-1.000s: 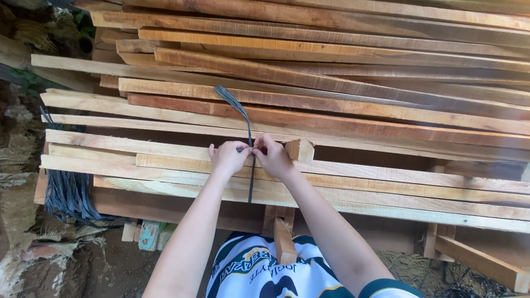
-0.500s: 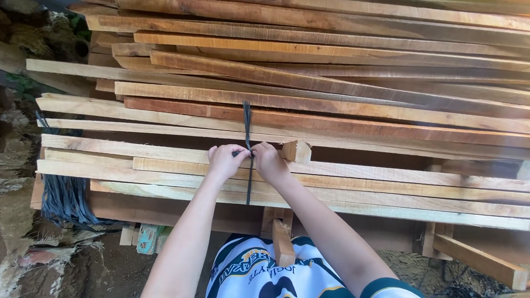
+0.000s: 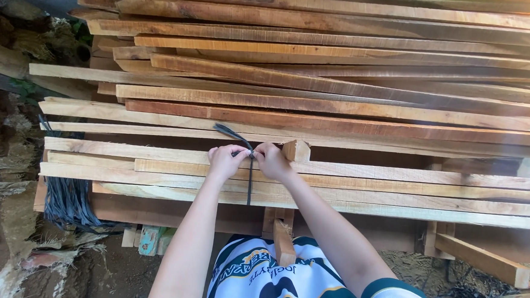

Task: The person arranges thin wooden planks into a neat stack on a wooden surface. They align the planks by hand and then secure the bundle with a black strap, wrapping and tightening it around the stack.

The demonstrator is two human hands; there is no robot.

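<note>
The left hand [image 3: 226, 162] and right hand [image 3: 271, 161] meet knuckle to knuckle, both pinched shut on a dark strap [image 3: 249, 168] between them, equally near, its long axis running across the pale planks [image 3: 399, 181] of the lumber stack [image 3: 333, 73].

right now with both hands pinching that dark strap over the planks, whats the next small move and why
Probably draw the two hands apart to snug the knot. The left hand and right hand pinch the dark strap where it crosses at the edge of the front planks; one loose end sticks up to the left and the other hangs down the plank fronts, so the tie looks unfinished.
</note>
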